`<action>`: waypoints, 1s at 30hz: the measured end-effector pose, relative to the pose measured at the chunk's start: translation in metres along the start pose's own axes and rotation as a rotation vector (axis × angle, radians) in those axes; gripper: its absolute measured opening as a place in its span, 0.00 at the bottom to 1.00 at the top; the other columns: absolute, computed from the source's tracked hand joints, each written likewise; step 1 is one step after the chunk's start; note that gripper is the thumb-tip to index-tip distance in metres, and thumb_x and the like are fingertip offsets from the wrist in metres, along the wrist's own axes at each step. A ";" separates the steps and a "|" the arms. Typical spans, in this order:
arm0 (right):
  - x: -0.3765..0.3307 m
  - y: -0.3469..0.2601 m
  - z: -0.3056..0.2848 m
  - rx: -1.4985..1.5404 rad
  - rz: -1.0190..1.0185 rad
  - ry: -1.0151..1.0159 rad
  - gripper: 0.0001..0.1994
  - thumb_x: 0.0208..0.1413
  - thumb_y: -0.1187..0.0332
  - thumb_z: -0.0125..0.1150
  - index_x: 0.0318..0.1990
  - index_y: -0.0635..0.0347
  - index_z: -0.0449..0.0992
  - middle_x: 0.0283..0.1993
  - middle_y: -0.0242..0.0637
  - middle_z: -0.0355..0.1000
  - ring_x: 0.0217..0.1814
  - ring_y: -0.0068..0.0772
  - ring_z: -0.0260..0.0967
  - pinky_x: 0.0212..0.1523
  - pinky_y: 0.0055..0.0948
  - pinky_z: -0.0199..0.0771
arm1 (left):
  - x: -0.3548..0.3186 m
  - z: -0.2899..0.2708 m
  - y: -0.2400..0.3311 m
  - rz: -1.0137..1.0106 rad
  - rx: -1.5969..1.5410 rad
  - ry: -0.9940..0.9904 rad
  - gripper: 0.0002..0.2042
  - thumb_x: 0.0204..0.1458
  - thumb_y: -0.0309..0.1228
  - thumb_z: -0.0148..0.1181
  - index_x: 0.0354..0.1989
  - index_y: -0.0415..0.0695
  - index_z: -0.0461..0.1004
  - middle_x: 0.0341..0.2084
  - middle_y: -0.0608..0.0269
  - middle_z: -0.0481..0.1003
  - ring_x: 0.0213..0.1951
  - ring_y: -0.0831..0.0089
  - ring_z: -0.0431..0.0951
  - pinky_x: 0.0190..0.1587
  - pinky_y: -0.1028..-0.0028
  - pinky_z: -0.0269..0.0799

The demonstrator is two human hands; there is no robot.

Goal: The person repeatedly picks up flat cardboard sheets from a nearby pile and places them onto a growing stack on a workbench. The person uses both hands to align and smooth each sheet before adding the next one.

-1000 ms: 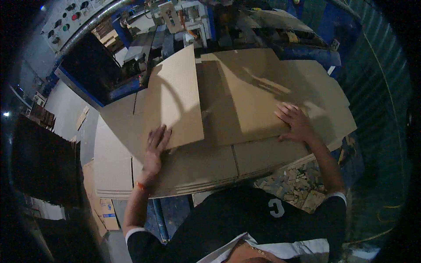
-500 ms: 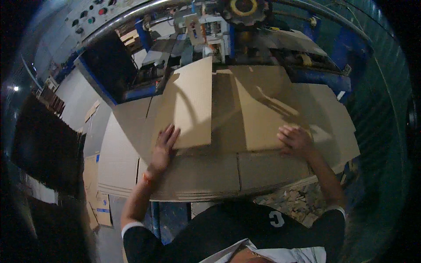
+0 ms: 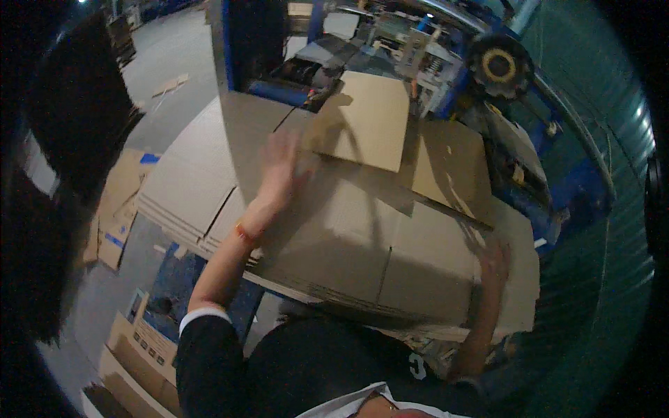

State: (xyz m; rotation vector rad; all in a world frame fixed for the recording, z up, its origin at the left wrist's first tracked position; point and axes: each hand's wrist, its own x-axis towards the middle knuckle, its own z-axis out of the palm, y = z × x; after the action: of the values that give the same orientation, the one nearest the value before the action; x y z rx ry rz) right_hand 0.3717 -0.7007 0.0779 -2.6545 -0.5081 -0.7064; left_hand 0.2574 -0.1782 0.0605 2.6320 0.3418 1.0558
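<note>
A folded cardboard blank lies partly in the machine, its left flap (image 3: 369, 122) raised and brightly lit, its right flap (image 3: 453, 167) in shade. Beneath it spreads a stack of flat cardboard sheets (image 3: 327, 223) with dark slots cut in them. My left hand (image 3: 281, 167), wearing an orange wrist band, is open beside the left flap's near corner, somewhat blurred, holding nothing. Over the right part of the stack is my right hand (image 3: 493, 261), open with fingers stretched forward, apart from the folded blank and blurred too. Whether it touches the top sheet I cannot tell.
A blue-framed machine stands at the far side, with a black wheel (image 3: 498, 64) and a metal rail (image 3: 578, 125). Cardboard pieces (image 3: 122, 202) lie on the floor at left, near an open carton (image 3: 139, 359). A green corrugated wall (image 3: 592, 265) rises at right.
Both hands have come off the folded blank, which now lies farther forward, toward the machine. My left hand moved forward; my right drew back toward me. The view has turned and shifted.
</note>
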 end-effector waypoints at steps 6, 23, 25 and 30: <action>-0.137 0.075 -0.042 -0.470 0.643 0.089 0.27 0.53 0.60 0.54 0.60 0.57 0.59 0.62 0.49 0.54 0.61 0.50 0.52 0.59 0.45 0.53 | -0.112 -0.085 -0.062 -0.869 0.264 0.333 0.39 0.48 0.41 0.57 0.62 0.30 0.45 0.61 0.34 0.48 0.65 0.45 0.44 0.64 0.54 0.35; -0.115 0.060 0.002 0.492 0.804 0.565 0.25 0.57 0.62 0.48 0.60 0.61 0.55 0.53 0.48 0.63 0.44 0.44 0.65 0.42 0.39 0.69 | -0.044 -0.163 -0.039 -0.571 -0.234 0.421 0.40 0.47 0.44 0.58 0.63 0.36 0.47 0.59 0.39 0.54 0.63 0.49 0.51 0.63 0.47 0.30; -0.103 0.058 -0.007 0.732 0.783 0.695 0.25 0.58 0.62 0.48 0.60 0.62 0.54 0.52 0.48 0.64 0.42 0.43 0.67 0.40 0.39 0.70 | -0.033 -0.176 -0.043 -0.535 -0.358 0.562 0.38 0.48 0.41 0.59 0.63 0.36 0.48 0.57 0.41 0.57 0.62 0.52 0.53 0.62 0.48 0.39; -0.092 0.100 -0.025 0.690 0.779 0.895 0.22 0.58 0.62 0.47 0.57 0.62 0.57 0.48 0.47 0.67 0.39 0.40 0.69 0.37 0.36 0.72 | -0.033 -0.176 -0.092 -0.632 -1.200 1.017 0.23 0.48 0.31 0.58 0.51 0.37 0.62 0.40 0.53 0.67 0.46 0.67 0.67 0.44 0.63 0.65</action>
State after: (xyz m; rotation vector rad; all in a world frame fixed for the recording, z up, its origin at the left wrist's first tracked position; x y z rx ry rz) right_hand 0.3295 -0.8214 0.0261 -1.4643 0.4421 -1.0682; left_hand 0.0999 -0.0729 0.1296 0.7584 0.4654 1.5490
